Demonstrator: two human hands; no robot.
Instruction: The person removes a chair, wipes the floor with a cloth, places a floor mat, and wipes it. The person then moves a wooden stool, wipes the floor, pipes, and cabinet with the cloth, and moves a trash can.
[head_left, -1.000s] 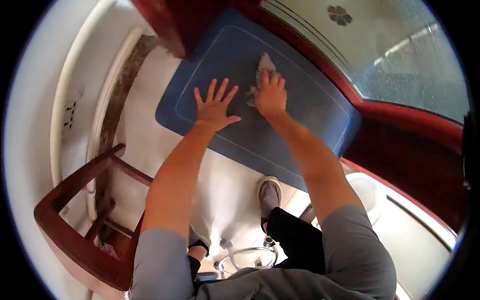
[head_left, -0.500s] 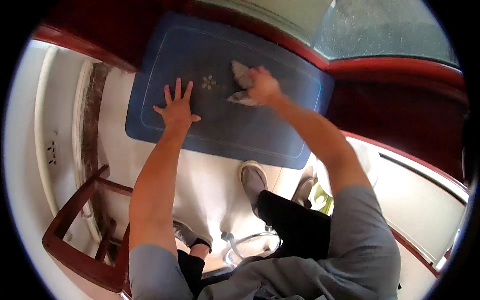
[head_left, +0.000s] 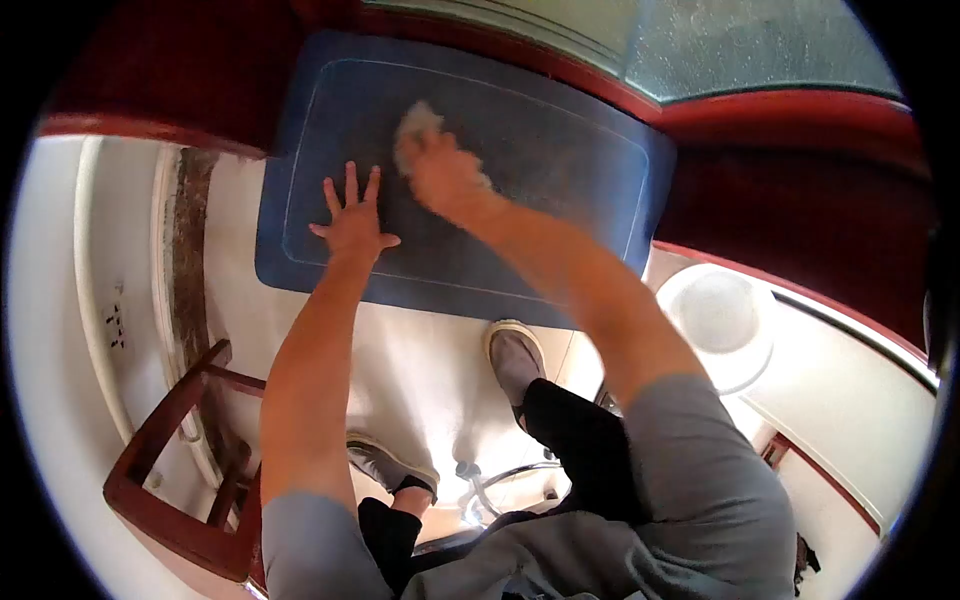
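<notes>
A pale grey, soft cloth lies under a person's right hand, near the upper left part of a dark blue rectangular top with rounded corners and a thin white border line. Glossy dark red woodwork (head_left: 790,200) flanks the top, a speckled glass pane (head_left: 765,50) stands beyond, and an open dark red wooden frame (head_left: 185,525) sits at lower left. Both arms reach forward; the left hand (head_left: 354,228) rests palm down, fingers spread wide, while the blurred right hand (head_left: 445,182) bends its fingers over the cloth (head_left: 418,120) on the blue top (head_left: 560,130).
</notes>
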